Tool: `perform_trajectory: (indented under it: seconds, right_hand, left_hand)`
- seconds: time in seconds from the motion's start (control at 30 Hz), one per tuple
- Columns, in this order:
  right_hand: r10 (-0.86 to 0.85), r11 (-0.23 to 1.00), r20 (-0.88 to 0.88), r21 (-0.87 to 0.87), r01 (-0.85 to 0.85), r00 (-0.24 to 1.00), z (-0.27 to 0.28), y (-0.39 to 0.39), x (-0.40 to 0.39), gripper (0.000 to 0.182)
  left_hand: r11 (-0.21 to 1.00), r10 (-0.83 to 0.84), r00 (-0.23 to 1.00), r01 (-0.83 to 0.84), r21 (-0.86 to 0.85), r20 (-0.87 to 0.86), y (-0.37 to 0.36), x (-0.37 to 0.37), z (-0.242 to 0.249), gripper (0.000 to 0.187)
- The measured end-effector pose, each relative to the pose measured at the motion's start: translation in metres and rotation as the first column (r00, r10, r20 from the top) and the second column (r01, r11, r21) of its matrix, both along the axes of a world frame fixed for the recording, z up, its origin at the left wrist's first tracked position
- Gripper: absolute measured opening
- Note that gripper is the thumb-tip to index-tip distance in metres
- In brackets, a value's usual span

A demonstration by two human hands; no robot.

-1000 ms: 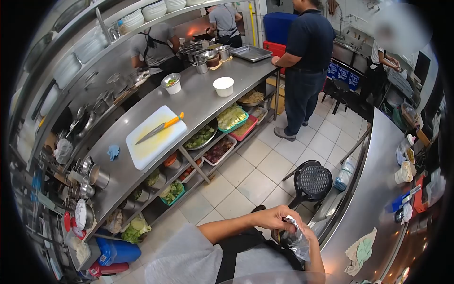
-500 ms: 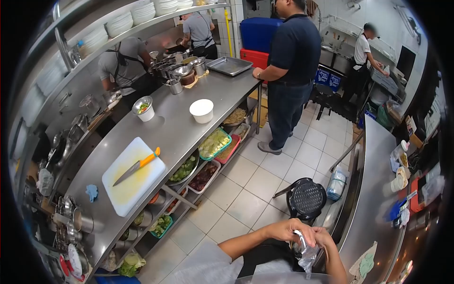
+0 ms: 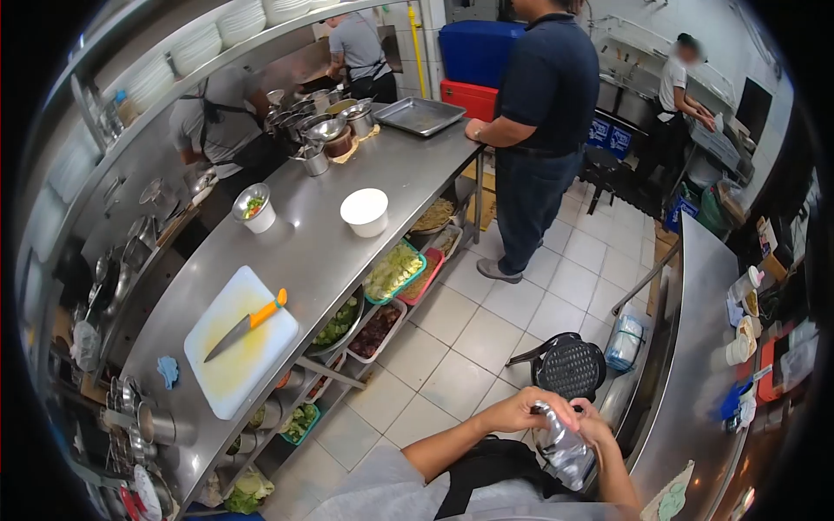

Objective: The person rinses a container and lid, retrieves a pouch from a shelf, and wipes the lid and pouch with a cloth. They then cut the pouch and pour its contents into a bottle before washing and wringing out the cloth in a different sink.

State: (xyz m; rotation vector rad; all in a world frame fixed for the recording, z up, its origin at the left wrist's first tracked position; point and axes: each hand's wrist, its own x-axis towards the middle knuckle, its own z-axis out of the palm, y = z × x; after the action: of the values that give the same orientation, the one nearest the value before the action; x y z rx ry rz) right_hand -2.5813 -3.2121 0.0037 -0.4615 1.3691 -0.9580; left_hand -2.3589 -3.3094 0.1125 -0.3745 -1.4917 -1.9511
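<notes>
Low in the view, close to my body, both hands have a clear plastic bag (image 3: 569,458) between them. My left hand (image 3: 532,410) has its fingers closed on the bag's upper edge. Against the other side of that edge, my right hand (image 3: 592,424) pinches the plastic. The bag hangs crumpled below the fingers, shiny and see-through. Just beyond my hands stands a black stool (image 3: 569,369) with a woven-pattern seat. To the left, an orange-handled knife (image 3: 246,324) lies on a stained white cutting board (image 3: 221,391) on the steel table.
The steel table (image 3: 300,252) also carries a white tub (image 3: 365,213), a bowl of chopped vegetables (image 3: 254,208) and a metal tray (image 3: 420,115). Food containers (image 3: 395,271) fill the shelf beneath. A person (image 3: 547,130) stands at its far end; others work behind. A steel counter (image 3: 695,321) runs along the right.
The bag is spread wider below my fingers than before, and my hands stay close together on its edge. My view has shifted slightly.
</notes>
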Motion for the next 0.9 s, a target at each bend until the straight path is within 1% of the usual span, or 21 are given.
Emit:
perform_trajectory:
  seconds: [0.03,0.07,0.13,0.2,0.23,0.3,0.33,0.37,0.4,0.43,0.5,0.53,0.57,0.6,0.63,0.67,0.7,0.73,0.8,0.87,0.9]
  right_hand:
    - [0.053,0.991,-0.072,-0.123,-0.062,0.996,0.004,0.0,0.006,0.036]
    - [0.165,0.804,-0.19,-0.543,-0.243,0.968,-0.088,-0.004,-0.018,0.029]
    - [0.023,0.878,-0.122,-0.473,-0.078,0.992,-0.094,0.017,-0.023,0.028]
    - [-0.212,0.924,0.052,-0.315,0.217,0.976,-0.077,0.041,-0.001,0.026]
    - [-0.361,0.893,0.15,-0.23,0.387,0.921,-0.07,0.053,0.009,0.026]
    - [-0.627,0.728,0.35,-0.053,0.683,0.696,-0.075,0.085,0.015,0.024]
    - [-0.67,0.71,-0.134,-0.403,0.578,0.73,-0.177,0.095,0.008,0.022]
    - [-0.736,0.657,-0.192,-0.433,0.617,0.65,-0.148,0.112,0.007,0.021]
    - [-0.801,0.595,-0.354,-0.388,0.704,0.482,-0.093,0.126,0.007,0.021]
    - [-0.758,0.608,-0.561,-0.422,0.673,0.333,-0.062,0.144,0.009,0.024]
    - [-0.713,0.571,-0.658,-0.344,0.746,0.242,-0.05,0.183,0.006,0.024]
    - [-0.804,0.473,-0.537,-0.321,0.82,0.254,-0.036,0.205,0.01,0.023]
    - [-0.878,0.393,-0.401,-0.292,0.872,0.261,-0.02,0.222,0.011,0.024]
    - [-0.925,0.309,-0.337,-0.388,0.868,0.178,-0.025,0.24,0.015,0.027]
    - [-0.932,0.272,-0.321,-0.319,0.908,0.167,0.009,0.258,0.026,0.034]
    - [-0.958,0.257,-0.235,-0.459,0.85,0.163,0.034,0.281,0.036,0.053]
    - [-0.968,0.121,0.124,-0.535,0.836,0.22,0.036,0.304,0.044,0.071]
    - [-0.968,0.109,0.095,-0.672,0.732,0.231,0.08,0.314,0.06,0.084]
    - [-0.911,0.298,-0.411,-0.623,0.723,0.021,0.093,0.331,0.072,0.085]
    - [-0.87,0.189,-0.47,-0.6,0.777,-0.15,0.086,0.35,0.066,0.08]
    - [-0.843,0.154,-0.492,-0.609,0.778,-0.218,0.074,0.363,0.061,0.067]
  left_hand:
    - [0.995,0.073,0.993,-0.079,0.064,0.092,0.002,-0.007,0.0,0.013]
    - [0.983,0.116,0.976,-0.139,0.118,0.184,0.006,-0.018,0.0,0.016]
    - [0.967,0.158,0.912,-0.22,0.127,0.377,0.012,-0.035,-0.003,0.018]
    - [0.971,0.1,0.842,-0.199,0.134,0.531,0.017,-0.054,-0.002,0.02]
    - [0.98,0.06,0.819,-0.156,0.12,0.571,0.018,-0.066,0.0,0.023]
    - [0.994,0.0,0.831,-0.062,0.094,0.556,0.031,-0.092,-0.008,0.025]
    - [0.991,-0.091,0.855,0.027,0.13,0.51,0.036,-0.103,-0.017,0.024]
    - [0.978,-0.182,0.865,0.11,0.177,0.468,0.043,-0.115,-0.019,0.024]
    - [0.956,-0.274,0.87,0.2,0.214,0.41,0.054,-0.13,-0.018,0.023]
    - [0.927,-0.353,0.866,0.273,0.257,0.354,0.066,-0.144,-0.019,0.023]
    - [0.845,-0.527,0.8,0.456,0.28,0.286,0.096,-0.171,-0.009,0.023]
    - [0.808,-0.574,0.794,0.508,0.298,0.2,0.111,-0.181,-0.001,0.023]
    - [0.795,-0.601,0.759,0.531,0.295,0.253,0.123,-0.192,0.008,0.021]
    - [0.786,-0.616,0.729,0.546,0.289,0.299,0.134,-0.202,0.013,0.019]
    - [0.795,-0.603,0.749,0.535,0.286,0.274,0.156,-0.211,0.017,0.013]
    - [0.781,-0.622,0.734,0.555,0.286,0.273,0.171,-0.219,0.015,0.013]
    - [0.767,-0.639,0.722,0.577,0.279,0.265,0.188,-0.23,0.007,0.01]
    - [0.757,-0.653,0.71,0.595,0.27,0.265,0.205,-0.236,0.003,0.009]
    - [0.748,-0.663,0.693,0.609,0.264,0.283,0.245,-0.244,0.008,0.01]
    - [0.747,-0.665,0.682,0.616,0.251,0.304,0.285,-0.249,0.014,0.011]
    - [0.751,-0.658,0.683,0.623,0.218,0.316,0.306,-0.251,0.02,0.011]
